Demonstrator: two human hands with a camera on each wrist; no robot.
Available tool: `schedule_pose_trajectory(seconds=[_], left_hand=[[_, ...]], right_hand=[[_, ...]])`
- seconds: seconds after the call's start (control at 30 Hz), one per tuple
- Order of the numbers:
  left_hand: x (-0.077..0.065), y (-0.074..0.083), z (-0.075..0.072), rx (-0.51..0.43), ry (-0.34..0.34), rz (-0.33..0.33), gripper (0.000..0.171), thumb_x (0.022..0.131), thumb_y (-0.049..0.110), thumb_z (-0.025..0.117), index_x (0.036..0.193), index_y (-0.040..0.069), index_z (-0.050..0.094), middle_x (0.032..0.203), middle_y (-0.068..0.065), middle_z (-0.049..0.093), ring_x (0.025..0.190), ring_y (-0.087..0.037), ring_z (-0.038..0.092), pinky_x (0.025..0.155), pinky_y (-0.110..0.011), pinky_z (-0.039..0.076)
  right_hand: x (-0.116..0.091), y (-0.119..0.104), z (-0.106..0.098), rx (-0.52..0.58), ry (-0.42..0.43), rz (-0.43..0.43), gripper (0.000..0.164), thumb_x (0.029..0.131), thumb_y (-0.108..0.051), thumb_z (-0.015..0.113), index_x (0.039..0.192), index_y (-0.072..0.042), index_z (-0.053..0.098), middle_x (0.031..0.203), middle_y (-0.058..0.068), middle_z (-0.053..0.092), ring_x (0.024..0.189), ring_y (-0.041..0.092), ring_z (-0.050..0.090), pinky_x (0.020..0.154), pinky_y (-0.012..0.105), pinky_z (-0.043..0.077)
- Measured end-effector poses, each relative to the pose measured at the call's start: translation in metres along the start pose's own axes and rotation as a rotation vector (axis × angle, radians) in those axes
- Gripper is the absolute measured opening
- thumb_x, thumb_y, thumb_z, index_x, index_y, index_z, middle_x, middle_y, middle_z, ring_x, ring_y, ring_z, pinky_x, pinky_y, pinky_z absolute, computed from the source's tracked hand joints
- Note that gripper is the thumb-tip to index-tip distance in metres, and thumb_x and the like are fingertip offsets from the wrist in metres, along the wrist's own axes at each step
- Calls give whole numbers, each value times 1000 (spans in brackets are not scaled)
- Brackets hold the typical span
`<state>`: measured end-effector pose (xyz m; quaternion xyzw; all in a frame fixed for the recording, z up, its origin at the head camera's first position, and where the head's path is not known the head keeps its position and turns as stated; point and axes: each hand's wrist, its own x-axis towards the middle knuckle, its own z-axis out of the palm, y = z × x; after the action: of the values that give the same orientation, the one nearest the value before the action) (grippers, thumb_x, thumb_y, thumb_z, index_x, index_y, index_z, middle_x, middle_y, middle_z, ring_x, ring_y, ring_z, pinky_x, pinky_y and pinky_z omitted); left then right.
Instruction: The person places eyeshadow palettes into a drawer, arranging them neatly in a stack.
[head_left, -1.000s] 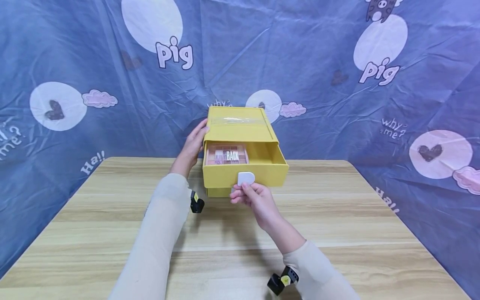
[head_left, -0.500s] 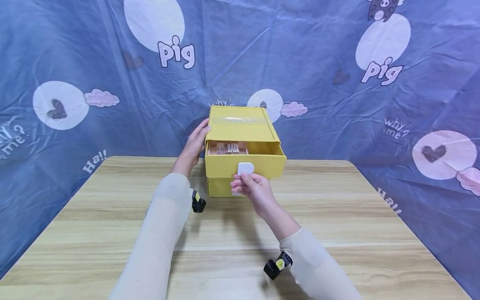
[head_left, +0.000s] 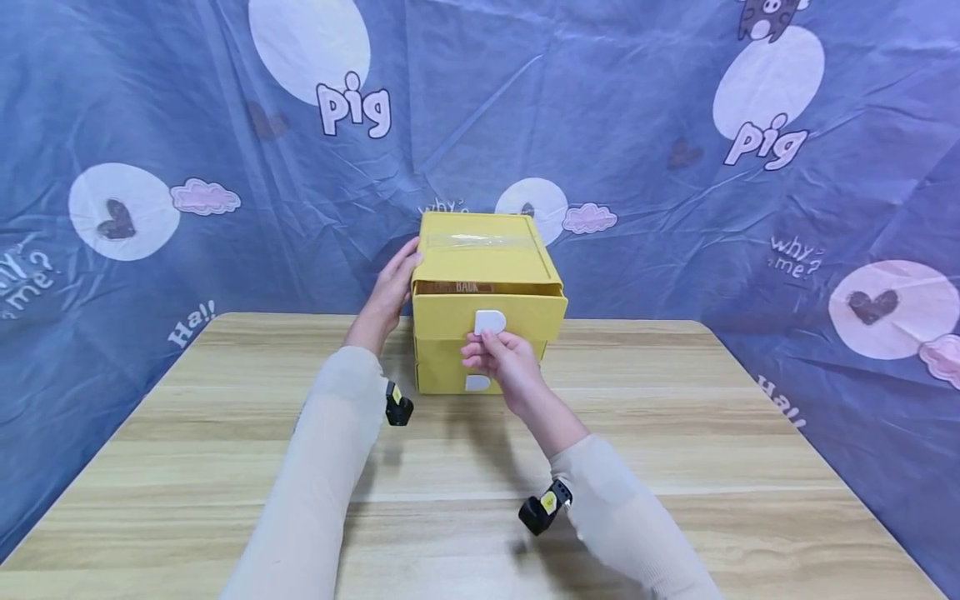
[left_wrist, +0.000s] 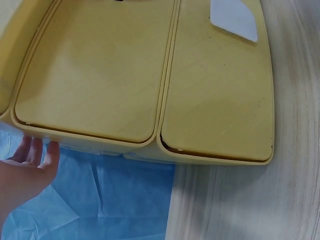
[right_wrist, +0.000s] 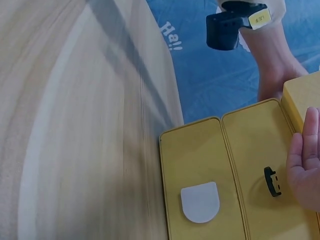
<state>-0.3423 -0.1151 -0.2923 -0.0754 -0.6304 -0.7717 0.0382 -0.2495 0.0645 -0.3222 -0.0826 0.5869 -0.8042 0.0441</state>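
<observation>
A yellow drawer box (head_left: 483, 258) stands at the far side of the table. Its top drawer (head_left: 442, 317) sticks out slightly, and a makeup palette (head_left: 468, 287) marked "BACK" shows as a thin strip inside. My right hand (head_left: 508, 365) pinches the white pull tab (head_left: 490, 320) on that drawer, thumb at the tab's lower edge. Against the box's left side rests my left hand (head_left: 392, 287), fingers extended; its fingertips (left_wrist: 36, 148) touch the side wall in the left wrist view. Two lower drawer fronts sit flush, the middle one with a black bracket (right_wrist: 272, 181), the bottom one with a white tab (right_wrist: 200, 202).
The wooden table (head_left: 420, 517) spreads out in front of the box. Behind it hangs a blue patterned cloth (head_left: 630, 150). Clear tape (head_left: 476, 239) crosses the box's top. Each sleeve carries a black wrist camera, the right one (head_left: 542, 508) low over the table.
My right hand has pushed the top drawer inward, away from me, hiding most of the palette and uncovering the lower fronts. The left hand has stayed on the box's side.
</observation>
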Motion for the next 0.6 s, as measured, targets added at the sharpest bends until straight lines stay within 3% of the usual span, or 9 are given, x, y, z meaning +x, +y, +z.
schedule_pose_trajectory(seconds=[0.6], left_hand=[[1,0,-1,-31,-8,3,49,86,29,49,133,22,36,130,-2,39,110,-15,39,90,-36,28]], right_hand=[[21,-3,5,-1,69,29,26,92,-10,41,96,13,51,66,5,60,55,11,57,59,22,46]])
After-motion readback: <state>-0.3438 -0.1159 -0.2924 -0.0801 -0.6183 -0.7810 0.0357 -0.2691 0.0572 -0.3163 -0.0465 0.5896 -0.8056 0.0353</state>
